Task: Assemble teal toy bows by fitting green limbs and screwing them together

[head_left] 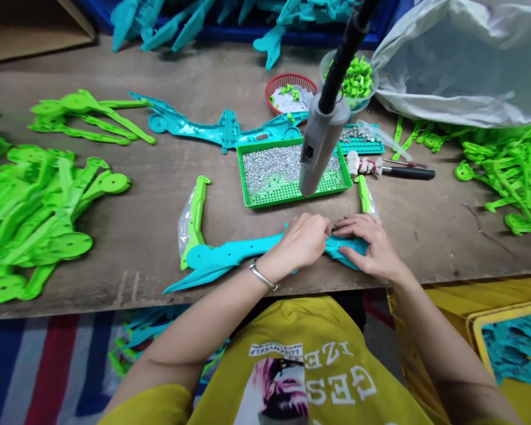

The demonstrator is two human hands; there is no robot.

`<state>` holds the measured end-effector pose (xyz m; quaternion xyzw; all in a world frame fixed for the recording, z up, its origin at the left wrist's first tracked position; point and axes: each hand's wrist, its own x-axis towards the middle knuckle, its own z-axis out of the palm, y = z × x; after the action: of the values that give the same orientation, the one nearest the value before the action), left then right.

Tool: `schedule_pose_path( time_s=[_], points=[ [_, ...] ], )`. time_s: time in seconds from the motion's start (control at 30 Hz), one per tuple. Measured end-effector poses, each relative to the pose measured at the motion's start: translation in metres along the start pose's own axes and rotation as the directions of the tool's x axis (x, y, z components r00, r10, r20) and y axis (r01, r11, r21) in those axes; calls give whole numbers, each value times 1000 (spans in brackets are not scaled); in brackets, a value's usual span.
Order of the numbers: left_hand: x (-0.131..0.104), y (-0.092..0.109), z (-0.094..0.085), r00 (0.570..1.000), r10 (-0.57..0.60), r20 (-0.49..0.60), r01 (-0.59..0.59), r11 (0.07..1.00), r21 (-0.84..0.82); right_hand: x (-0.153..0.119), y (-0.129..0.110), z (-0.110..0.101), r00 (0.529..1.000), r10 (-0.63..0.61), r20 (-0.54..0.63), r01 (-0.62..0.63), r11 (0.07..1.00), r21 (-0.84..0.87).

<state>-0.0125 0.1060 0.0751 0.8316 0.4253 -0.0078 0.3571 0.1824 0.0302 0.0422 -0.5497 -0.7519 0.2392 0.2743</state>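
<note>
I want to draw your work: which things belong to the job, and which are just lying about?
Probably the job:
blue piece under the left hand and right hand
green-and-clear pieces by its ends
green tray of small metal bits
hanging tool

Probably just lying about:
black-handled tool
red basket
brown box
whitish bag

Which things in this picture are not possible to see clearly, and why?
In the head view:
- What the left hand holds, if anything: the hand itself hides it.
- Turquoise bow-shaped part: its right end, partly covered by the right hand.
- Green tray: one stretch, behind the hanging power tool.
- Metal pieces in it: too small to identify.
- Blue crate: cut off by the top edge.
</note>
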Motion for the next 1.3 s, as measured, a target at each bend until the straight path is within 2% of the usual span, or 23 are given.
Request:
schedule_pose_path(
  time_s=[0.1,0.17,0.27,0.37,0.47,0.53,0.63,0.83,1.03,1.2,1.3],
  points=[
    [-9,-5,11,993,35,-109,-37,999,-13,-1,2,-2,998,-30,54,31,999,-13],
    [-16,-10,19,977,100,-188,-107,994,-24,-1,1,-3,996,-30,79,32,999,-22],
    [-22,-20,29,927,238,-289,-244,970,17,-1,-1,-3,996,-11,91,15,999,-47],
    [-25,-26,38,860,370,-351,-324,928,185,0,-3,-3,995,-12,103,20,997,-78],
    [-27,-28,47,805,433,-405,-286,882,375,1,-5,-4,988,-35,154,53,992,-112],
    [-29,-27,52,786,420,-453,-228,879,419,1,-5,-4,982,-33,184,60,988,-141],
    [-33,-27,54,788,389,-477,-207,897,390,-1,-5,-2,986,-8,166,34,986,-160],
    [-46,-34,40,824,411,-389,-290,897,334,-1,-11,13,997,36,65,-30,995,-96],
    [-52,-46,40,789,495,-364,-305,830,467,9,-18,25,999,29,28,-26,995,-93],
    [-48,-42,42,816,490,-306,-288,805,519,10,-19,28,1000,-22,17,24,992,-127],
    [-51,-44,41,824,435,-362,-234,844,482,7,-19,28,995,-100,4,100,980,-174]
  ],
)
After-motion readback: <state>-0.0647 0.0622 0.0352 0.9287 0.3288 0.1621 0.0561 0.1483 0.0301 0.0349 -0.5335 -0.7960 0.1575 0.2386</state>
